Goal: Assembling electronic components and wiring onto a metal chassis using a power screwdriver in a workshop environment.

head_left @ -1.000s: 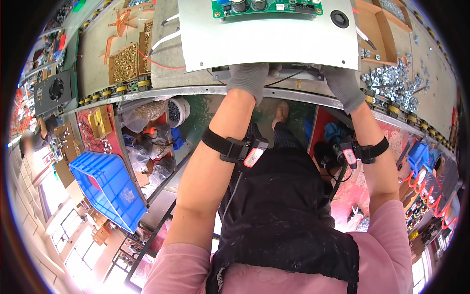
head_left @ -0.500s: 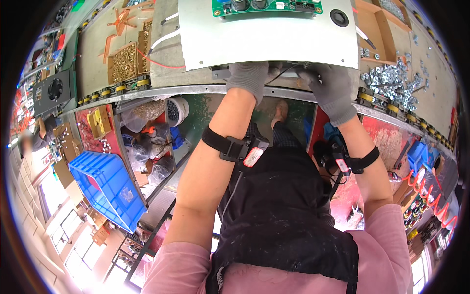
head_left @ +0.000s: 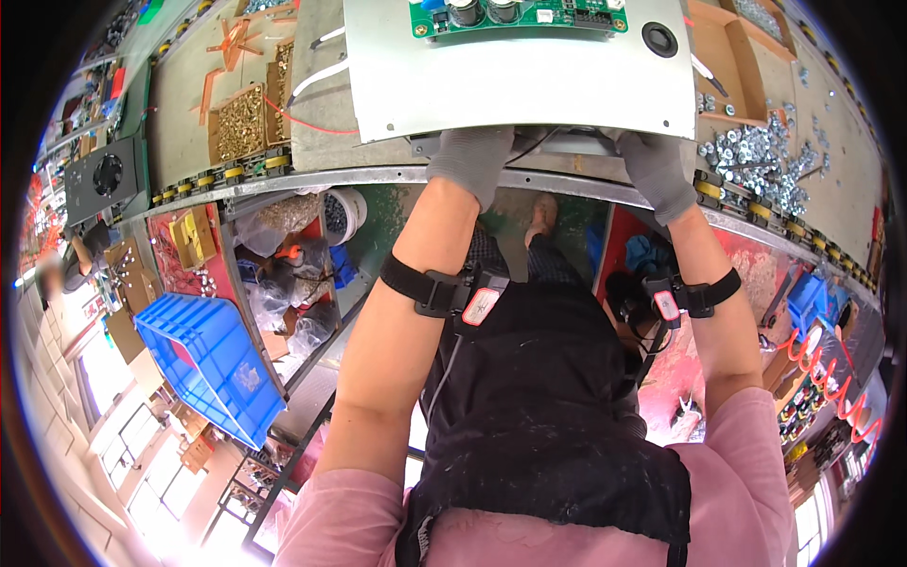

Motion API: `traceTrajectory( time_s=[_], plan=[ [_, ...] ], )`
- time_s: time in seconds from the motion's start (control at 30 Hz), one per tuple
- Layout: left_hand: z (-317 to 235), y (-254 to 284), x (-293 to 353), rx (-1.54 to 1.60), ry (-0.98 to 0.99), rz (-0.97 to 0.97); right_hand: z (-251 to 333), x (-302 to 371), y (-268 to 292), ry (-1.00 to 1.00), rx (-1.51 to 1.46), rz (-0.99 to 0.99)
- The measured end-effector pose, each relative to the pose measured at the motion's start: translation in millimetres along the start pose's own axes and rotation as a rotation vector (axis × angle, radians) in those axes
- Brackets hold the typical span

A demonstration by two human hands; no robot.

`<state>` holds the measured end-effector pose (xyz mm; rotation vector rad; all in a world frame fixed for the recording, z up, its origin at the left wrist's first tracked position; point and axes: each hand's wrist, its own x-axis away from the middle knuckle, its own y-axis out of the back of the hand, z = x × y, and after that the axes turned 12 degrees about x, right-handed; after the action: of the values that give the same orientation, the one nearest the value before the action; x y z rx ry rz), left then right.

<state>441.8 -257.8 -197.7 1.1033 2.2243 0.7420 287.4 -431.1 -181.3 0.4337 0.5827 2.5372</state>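
Observation:
A white metal panel (head_left: 520, 90) with a green circuit board (head_left: 518, 17) on its top and a round black grommet at its right lies before me on the bench. My left hand (head_left: 472, 163), in a grey knit glove, reaches under the panel's near edge. On the right, my right hand (head_left: 656, 172), gloved alike, goes under the same edge. The panel hides the fingers of both hands, so what they hold or touch beneath cannot be seen. A dark thin cable (head_left: 534, 146) shows between the hands at the panel's underside.
Bolts and nuts (head_left: 756, 156) lie loose at the right, by a cardboard tray (head_left: 742, 71). Brass-coloured fasteners fill a box (head_left: 236, 123) at the left. A metal rail (head_left: 378, 177) with rollers runs along the bench front. Lower left stands a blue crate (head_left: 210, 364).
My right hand has slid farther under the panel, and its fingers have gone out of sight. The left hand has shifted slightly left. The panel has moved very little.

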Motion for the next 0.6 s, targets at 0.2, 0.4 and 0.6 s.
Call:
traceTrajectory(
  time_s=[0.2, 0.4, 0.6],
  plan=[
    [-8, -4, -4, 0.367, 0.28, 0.092, -9, -6, 9, -0.173, 0.001, 0.142],
    [-20, 6, -5, 0.429, 0.258, 0.132, -8, -5, 10, -0.071, 0.033, 0.146],
    [-38, 13, -4, -0.4, -0.253, -0.008, 15, 16, 11, -0.104, -0.121, 0.062]
  ],
)
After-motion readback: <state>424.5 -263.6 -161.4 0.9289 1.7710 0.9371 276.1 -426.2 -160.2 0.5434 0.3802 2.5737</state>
